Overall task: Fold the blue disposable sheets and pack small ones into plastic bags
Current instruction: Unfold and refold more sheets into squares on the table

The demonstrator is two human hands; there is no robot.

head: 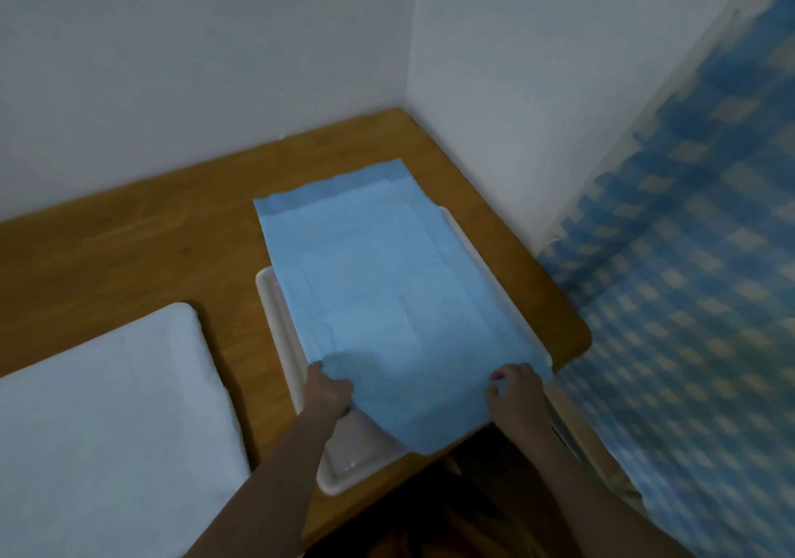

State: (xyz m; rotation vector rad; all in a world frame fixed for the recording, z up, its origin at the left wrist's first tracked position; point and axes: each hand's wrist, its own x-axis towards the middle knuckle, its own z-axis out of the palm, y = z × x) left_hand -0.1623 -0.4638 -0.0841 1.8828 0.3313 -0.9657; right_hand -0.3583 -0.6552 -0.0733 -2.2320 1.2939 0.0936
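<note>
- The left hand [329,392] grips the near-left edge of the blue sheet [387,291], fingers curled under it and the thumb on top.
- The right hand [514,394] pinches the near-right edge of the same sheet, fingertips bent onto the paper; the sheet's near corner hangs between the two wrists, past the table's front edge.
- The sheet is thin, soft and matte, a long rectangle with faint fold creases and a darker blue band along its far end.
- It stretches away from both hands, lying over a white tray [275,325] that is smooth, glossy and round-cornered; the tray's rim shows to the left of the left hand and below it.
- Under the tray is a wooden table [150,248], brown, with a rounded corner just beyond the right hand.
- Well to the left of the left hand lies a white pad [107,407], thick, soft-looking, with rounded corners.
- Well to the right of the right hand is a blue and cream checked cloth [688,278], blurred.
- Beyond the sheet's far end, plain white walls [215,41] meet in a corner.
</note>
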